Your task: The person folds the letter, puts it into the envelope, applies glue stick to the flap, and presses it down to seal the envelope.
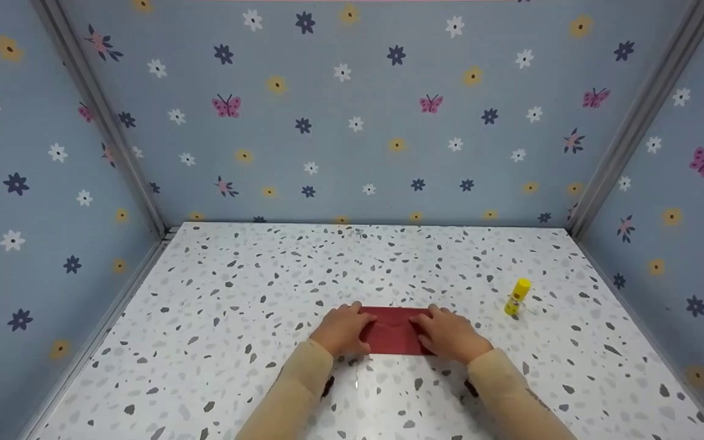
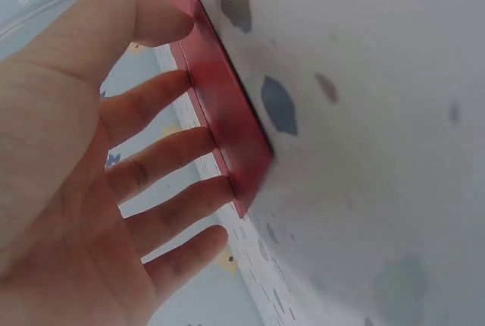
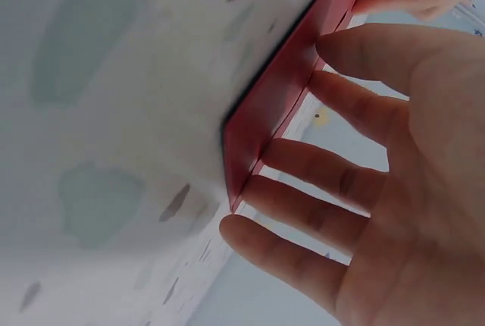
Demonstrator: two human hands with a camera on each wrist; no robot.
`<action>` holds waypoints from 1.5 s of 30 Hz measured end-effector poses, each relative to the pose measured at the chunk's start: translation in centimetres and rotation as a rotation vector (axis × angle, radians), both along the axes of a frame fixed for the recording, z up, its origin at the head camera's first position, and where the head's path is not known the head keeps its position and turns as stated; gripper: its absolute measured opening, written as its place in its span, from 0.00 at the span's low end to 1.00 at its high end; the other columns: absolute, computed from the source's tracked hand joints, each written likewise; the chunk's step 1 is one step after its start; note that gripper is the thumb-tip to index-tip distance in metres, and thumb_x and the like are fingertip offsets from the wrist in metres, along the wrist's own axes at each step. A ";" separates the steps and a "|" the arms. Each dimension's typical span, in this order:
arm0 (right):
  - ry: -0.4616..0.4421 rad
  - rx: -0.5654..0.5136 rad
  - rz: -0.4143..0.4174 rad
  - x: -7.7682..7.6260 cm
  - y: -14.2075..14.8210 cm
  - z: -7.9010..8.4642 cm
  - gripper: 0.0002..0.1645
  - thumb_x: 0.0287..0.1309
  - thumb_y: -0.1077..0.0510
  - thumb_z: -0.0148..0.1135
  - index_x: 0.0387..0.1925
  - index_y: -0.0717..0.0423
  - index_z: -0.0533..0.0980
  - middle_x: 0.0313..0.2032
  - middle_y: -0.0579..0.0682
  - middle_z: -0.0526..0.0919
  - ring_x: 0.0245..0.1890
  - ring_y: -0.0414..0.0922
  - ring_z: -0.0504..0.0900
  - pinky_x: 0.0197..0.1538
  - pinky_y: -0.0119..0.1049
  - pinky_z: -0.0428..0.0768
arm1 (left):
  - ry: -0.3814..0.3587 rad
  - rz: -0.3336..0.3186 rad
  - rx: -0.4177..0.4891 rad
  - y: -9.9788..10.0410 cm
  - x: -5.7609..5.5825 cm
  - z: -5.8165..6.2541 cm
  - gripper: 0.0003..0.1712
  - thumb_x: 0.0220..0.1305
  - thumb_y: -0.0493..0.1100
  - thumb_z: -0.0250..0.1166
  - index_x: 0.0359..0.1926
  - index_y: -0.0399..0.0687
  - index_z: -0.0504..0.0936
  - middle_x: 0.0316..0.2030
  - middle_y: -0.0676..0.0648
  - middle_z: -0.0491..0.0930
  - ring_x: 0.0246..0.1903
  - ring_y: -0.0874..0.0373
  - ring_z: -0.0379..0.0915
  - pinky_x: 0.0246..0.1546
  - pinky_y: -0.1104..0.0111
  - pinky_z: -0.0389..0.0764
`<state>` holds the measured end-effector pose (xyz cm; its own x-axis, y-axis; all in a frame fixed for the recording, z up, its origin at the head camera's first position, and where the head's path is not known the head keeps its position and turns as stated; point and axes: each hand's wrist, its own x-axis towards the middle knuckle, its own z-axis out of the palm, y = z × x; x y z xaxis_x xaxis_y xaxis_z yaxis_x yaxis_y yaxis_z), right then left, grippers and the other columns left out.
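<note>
A red paper envelope (image 1: 393, 340) lies flat on the speckled table, its flap folded down with a crease line across the middle. My left hand (image 1: 343, 330) rests on its left end, fingers spread and fairly straight. In the left wrist view the thumb touches the red envelope (image 2: 220, 102) and the fingertips meet its far edge. On the other end, my right hand (image 1: 450, 335) mirrors this with thumb and fingertips on the paper. The right wrist view shows the envelope (image 3: 265, 102) under extended fingers. Neither hand curls round it.
A yellow glue stick (image 1: 517, 297) with its cap on stands to the right of the right hand. The white table (image 1: 236, 275) has grey speckles. Blue flowered panels (image 1: 352, 116) close it in at the back and both sides.
</note>
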<state>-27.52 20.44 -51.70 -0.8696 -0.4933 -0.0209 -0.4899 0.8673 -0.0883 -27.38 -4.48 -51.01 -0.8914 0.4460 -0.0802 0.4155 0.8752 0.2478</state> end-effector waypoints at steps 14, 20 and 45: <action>-0.129 -0.064 -0.069 -0.5 1.8 0.2 0.28 0.65 0.52 0.66 0.66 0.46 0.76 0.45 0.47 0.73 0.41 0.44 0.73 0.44 0.41 0.78 | -0.059 0.010 0.058 -1.3 -0.5 -0.3 0.38 0.57 0.54 0.74 0.68 0.54 0.76 0.54 0.48 0.73 0.49 0.54 0.71 0.53 0.59 0.76; -0.161 -0.078 -0.125 -0.2 2.0 0.3 0.29 0.66 0.51 0.66 0.68 0.38 0.74 0.49 0.48 0.72 0.44 0.45 0.73 0.46 0.42 0.79 | -0.032 0.061 0.052 -1.4 0.2 -0.3 0.37 0.58 0.59 0.74 0.68 0.60 0.76 0.56 0.44 0.72 0.50 0.49 0.71 0.53 0.55 0.77; -0.185 -0.160 -0.124 -0.8 2.8 0.0 0.26 0.64 0.50 0.68 0.62 0.51 0.78 0.45 0.44 0.73 0.43 0.42 0.73 0.50 0.41 0.77 | -0.113 0.021 0.178 -3.5 0.5 -0.5 0.40 0.62 0.57 0.71 0.71 0.52 0.71 0.62 0.47 0.69 0.59 0.50 0.69 0.60 0.54 0.72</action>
<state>-28.32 23.29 -51.66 -0.9123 -0.3929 -0.1155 -0.3434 0.8876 -0.3071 -26.89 -8.01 -51.51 -0.8903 0.4437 -0.1019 0.3588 0.8217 0.4428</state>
